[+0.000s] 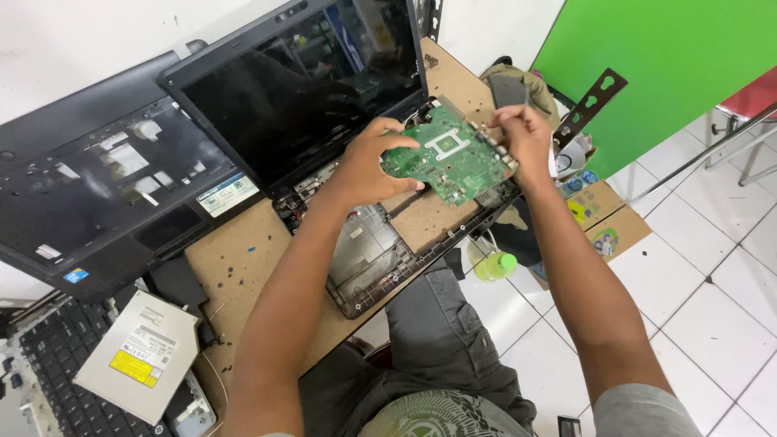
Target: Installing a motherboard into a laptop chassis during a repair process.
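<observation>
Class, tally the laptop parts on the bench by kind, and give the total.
Circuit board: 1
Screen: 1
Base shell: 1
Palmrest cover: 1
Optical drive: 1
Keyboard: 1
Total: 6

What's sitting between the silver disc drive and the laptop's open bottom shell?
In the head view, a stretch of brown wooden table lies between the silver disc drive and the bottom shell, dotted with small dark specks; the person's left forearm crosses above it.
</observation>
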